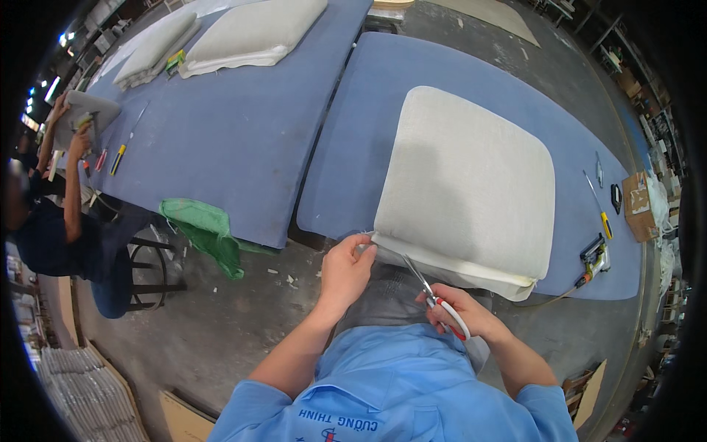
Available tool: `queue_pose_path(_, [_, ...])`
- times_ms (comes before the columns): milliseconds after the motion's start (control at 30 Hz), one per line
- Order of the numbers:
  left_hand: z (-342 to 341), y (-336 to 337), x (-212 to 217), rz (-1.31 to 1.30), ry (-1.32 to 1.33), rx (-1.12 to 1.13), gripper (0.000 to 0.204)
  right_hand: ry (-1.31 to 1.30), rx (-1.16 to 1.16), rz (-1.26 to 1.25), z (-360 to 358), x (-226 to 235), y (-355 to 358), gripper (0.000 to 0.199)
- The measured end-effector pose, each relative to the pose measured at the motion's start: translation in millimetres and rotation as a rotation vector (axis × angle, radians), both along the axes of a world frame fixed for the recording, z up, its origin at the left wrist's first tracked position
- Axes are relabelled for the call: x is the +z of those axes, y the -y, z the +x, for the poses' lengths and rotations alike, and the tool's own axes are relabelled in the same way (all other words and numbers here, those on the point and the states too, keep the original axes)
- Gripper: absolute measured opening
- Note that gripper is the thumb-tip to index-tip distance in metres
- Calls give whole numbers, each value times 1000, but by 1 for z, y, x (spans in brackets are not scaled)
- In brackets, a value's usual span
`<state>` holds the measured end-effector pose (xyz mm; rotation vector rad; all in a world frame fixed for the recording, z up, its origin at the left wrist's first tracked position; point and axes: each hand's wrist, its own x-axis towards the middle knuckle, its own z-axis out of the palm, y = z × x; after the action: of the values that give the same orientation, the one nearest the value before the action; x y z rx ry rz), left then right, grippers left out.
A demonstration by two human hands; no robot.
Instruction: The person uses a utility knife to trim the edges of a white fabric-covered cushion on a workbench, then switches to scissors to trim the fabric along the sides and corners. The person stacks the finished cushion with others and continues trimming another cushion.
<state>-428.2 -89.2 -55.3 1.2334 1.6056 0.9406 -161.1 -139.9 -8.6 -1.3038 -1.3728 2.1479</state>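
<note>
A pale grey square cushion [471,177] lies on a blue-covered table [361,132] in front of me. My left hand [346,269] pinches the cushion's near left corner at the table edge. My right hand [460,309] grips scissors with red and white handles [436,297]; the blades point up toward the cushion's near edge, close to my left hand. Grey fabric hangs below the cushion between my hands.
A staple gun [593,258], a screwdriver [596,199] and small tools lie at the table's right end beside a cardboard box [638,206]. A second blue table [221,125] on the left holds two more cushions [254,33] and a green cloth [206,232]. Another person [51,221] works at the far left.
</note>
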Motion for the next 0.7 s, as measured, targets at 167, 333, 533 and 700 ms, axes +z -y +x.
queue_pose_path(167, [17,-10,-14,-30,41,44,20,-25,23,-12,-2,-14,-4,44])
queue_pose_path(333, [11,-19,-25,-161,373,83,17,-74,44,-61,-9,-25,-11,41])
queue_pose_path(533, [1,-26,1,-374,566,47,8,-81,16,-81,-21,-28,-17,40])
queue_pose_path(700, [2,-25,5,-372,570,24,8,-72,-53,-76,-33,-29,-21,44])
